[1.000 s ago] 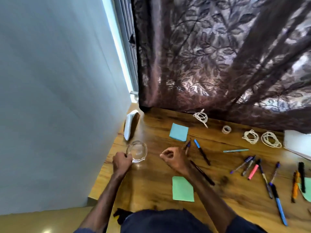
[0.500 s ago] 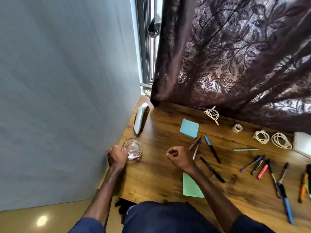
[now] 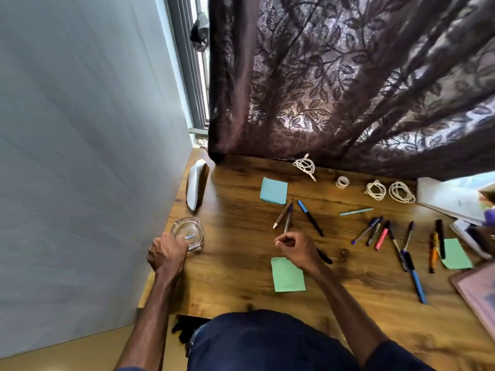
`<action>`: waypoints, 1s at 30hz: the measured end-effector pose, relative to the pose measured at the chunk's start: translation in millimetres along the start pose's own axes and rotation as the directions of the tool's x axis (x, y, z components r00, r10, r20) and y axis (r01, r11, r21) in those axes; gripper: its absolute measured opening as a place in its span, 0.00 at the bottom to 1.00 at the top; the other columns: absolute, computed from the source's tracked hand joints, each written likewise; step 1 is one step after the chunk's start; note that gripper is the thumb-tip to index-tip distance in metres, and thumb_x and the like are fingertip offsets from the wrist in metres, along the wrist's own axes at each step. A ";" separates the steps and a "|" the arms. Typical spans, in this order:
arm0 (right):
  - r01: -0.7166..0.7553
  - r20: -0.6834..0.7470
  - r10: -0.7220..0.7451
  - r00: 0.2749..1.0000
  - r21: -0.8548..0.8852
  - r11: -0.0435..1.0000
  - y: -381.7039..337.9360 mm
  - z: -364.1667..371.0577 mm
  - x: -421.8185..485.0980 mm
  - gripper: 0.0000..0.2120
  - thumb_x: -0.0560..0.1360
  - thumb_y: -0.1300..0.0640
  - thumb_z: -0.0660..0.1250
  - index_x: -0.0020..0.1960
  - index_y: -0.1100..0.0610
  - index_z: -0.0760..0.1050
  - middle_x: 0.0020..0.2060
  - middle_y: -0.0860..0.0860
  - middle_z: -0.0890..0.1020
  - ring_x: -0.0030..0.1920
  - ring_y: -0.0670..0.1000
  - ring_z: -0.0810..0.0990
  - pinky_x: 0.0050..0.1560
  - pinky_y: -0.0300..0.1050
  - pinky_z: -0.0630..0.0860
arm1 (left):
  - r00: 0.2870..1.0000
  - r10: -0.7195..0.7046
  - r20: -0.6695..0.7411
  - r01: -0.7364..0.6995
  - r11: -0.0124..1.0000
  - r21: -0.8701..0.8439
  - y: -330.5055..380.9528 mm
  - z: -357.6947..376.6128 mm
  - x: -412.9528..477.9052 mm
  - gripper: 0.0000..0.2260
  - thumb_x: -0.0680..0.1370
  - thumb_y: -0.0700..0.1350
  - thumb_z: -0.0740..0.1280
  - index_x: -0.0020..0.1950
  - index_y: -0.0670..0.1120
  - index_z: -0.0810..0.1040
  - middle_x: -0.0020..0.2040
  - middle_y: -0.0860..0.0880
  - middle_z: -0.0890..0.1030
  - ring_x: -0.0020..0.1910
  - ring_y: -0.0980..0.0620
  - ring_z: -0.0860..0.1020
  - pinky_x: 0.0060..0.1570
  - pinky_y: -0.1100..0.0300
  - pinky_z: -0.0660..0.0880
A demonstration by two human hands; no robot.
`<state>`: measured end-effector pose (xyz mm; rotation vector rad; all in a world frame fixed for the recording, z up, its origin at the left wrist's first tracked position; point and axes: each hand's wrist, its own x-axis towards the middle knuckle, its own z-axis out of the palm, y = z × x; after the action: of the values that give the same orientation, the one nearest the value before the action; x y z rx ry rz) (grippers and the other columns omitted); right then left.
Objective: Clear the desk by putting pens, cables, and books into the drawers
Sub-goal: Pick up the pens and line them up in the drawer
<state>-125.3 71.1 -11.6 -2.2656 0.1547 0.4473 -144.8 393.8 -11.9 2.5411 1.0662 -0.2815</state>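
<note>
Here, my left hand (image 3: 167, 253) grips the glass ashtray (image 3: 187, 232) near the surface (image 3: 241, 269) edge. My right hand (image 3: 293, 247) curls at a pen (image 3: 288, 216) lying there, grasp unclear. Nudged, the ashtray could slide off and shatter.

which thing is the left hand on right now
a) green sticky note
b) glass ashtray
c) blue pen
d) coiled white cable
b: the left hand has its fingers curled on the near rim of the glass ashtray, close to the desk's left edge by the wall.
</note>
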 end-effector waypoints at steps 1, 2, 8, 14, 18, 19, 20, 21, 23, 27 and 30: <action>-0.022 -0.021 0.022 1.000 0.018 1.000 5.3 -4.2 -3.4 0.02 0.75 0.56 0.73 0.47 0.51 0.84 0.42 0.43 0.85 0.42 0.39 0.82 0.39 0.28 0.74 | 1.000 0.001 0.001 -0.001 1.000 0.006 4.4 -1.3 -3.8 0.17 0.77 0.50 0.66 0.49 0.35 0.81 0.51 0.33 0.82 0.51 0.32 0.81 0.46 0.47 0.77; -0.040 -0.037 0.041 0.998 0.030 0.999 9.1 -8.6 -7.0 0.02 0.75 0.57 0.73 0.46 0.52 0.84 0.41 0.42 0.85 0.42 0.39 0.81 0.38 0.28 0.74 | 1.000 0.008 -0.003 -0.008 1.000 0.015 10.3 -2.5 -8.0 0.17 0.77 0.50 0.67 0.50 0.35 0.81 0.51 0.33 0.82 0.51 0.32 0.81 0.47 0.47 0.77; -0.100 -0.099 0.109 0.989 0.090 0.991 35.6 -29.4 -22.4 0.03 0.75 0.58 0.73 0.45 0.52 0.84 0.42 0.44 0.86 0.39 0.40 0.82 0.43 0.38 0.79 | 0.970 0.242 -0.010 -0.241 0.970 0.022 57.2 4.0 -39.1 0.16 0.77 0.50 0.67 0.40 0.37 0.82 0.42 0.38 0.83 0.43 0.38 0.81 0.38 0.54 0.72; -0.111 -0.143 0.121 0.982 0.076 0.991 56.8 -49.5 -40.5 0.05 0.74 0.59 0.74 0.43 0.50 0.84 0.41 0.44 0.86 0.33 0.37 0.81 0.39 0.35 0.79 | 0.906 0.414 0.086 -0.419 0.907 0.042 94.0 27.5 -64.8 0.15 0.74 0.52 0.69 0.36 0.40 0.81 0.36 0.40 0.82 0.38 0.38 0.82 0.37 0.54 0.78; -0.136 -0.171 0.147 0.974 0.072 0.988 72.3 -68.7 -42.6 0.05 0.73 0.59 0.75 0.42 0.50 0.84 0.41 0.46 0.87 0.34 0.36 0.81 0.36 0.27 0.73 | 0.865 0.484 0.130 -0.495 0.866 0.070 112.1 48.7 -75.7 0.14 0.73 0.50 0.71 0.31 0.44 0.77 0.28 0.48 0.78 0.28 0.46 0.78 0.30 0.56 0.78; -0.140 -0.182 0.152 0.971 0.074 0.987 75.5 -73.8 -40.6 0.03 0.72 0.58 0.76 0.42 0.51 0.85 0.40 0.45 0.87 0.36 0.37 0.81 0.36 0.26 0.73 | 0.855 0.501 0.133 -0.513 0.855 0.076 116.3 53.4 -76.5 0.14 0.73 0.48 0.71 0.29 0.44 0.76 0.27 0.49 0.76 0.25 0.49 0.76 0.27 0.56 0.77; -0.150 -0.187 0.159 0.969 0.066 0.987 75.1 -79.4 -39.6 0.01 0.72 0.57 0.76 0.42 0.52 0.85 0.39 0.44 0.86 0.37 0.38 0.81 0.36 0.25 0.72 | 0.845 0.520 0.129 -0.531 0.844 0.078 119.7 57.6 -77.7 0.14 0.72 0.46 0.71 0.28 0.44 0.75 0.25 0.49 0.76 0.24 0.51 0.75 0.25 0.56 0.76; -0.164 -0.182 0.173 0.968 0.064 0.984 73.9 -83.7 -36.8 0.03 0.72 0.54 0.77 0.42 0.53 0.85 0.37 0.43 0.85 0.37 0.38 0.81 0.35 0.25 0.71 | 0.836 0.535 0.125 -0.545 0.835 0.074 124.0 59.2 -80.1 0.14 0.72 0.45 0.71 0.28 0.45 0.75 0.25 0.50 0.76 0.23 0.52 0.75 0.24 0.56 0.76; -0.201 -0.173 0.208 0.963 0.060 0.978 72.5 -86.2 -24.4 0.11 0.73 0.45 0.75 0.42 0.52 0.85 0.35 0.44 0.84 0.35 0.41 0.80 0.34 0.32 0.71 | 0.826 0.551 0.117 -0.560 0.825 0.076 132.0 60.7 -81.9 0.13 0.73 0.44 0.71 0.29 0.46 0.76 0.25 0.51 0.77 0.23 0.54 0.76 0.23 0.58 0.76; -0.169 -0.106 0.168 0.980 -0.005 0.986 59.8 -82.3 21.7 0.14 0.72 0.39 0.72 0.46 0.50 0.83 0.38 0.44 0.84 0.40 0.44 0.82 0.44 0.50 0.82 | 0.832 0.537 0.140 -0.550 0.832 0.075 151.1 64.1 -78.2 0.09 0.75 0.45 0.71 0.34 0.48 0.80 0.28 0.53 0.78 0.22 0.60 0.70 0.19 0.66 0.66; -0.133 -0.122 0.121 0.985 -0.096 0.986 30.5 -75.1 58.7 0.12 0.73 0.44 0.74 0.44 0.53 0.83 0.36 0.46 0.84 0.36 0.43 0.80 0.36 0.44 0.79 | 0.834 0.532 0.147 -0.543 0.838 0.051 161.7 65.2 -74.5 0.07 0.76 0.44 0.71 0.37 0.48 0.82 0.30 0.53 0.80 0.24 0.60 0.72 0.21 0.67 0.68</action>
<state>-58.2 -3.1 -8.3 -2.3941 0.3440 0.3980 -82.9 214.7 -5.9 2.7316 0.2598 -0.3318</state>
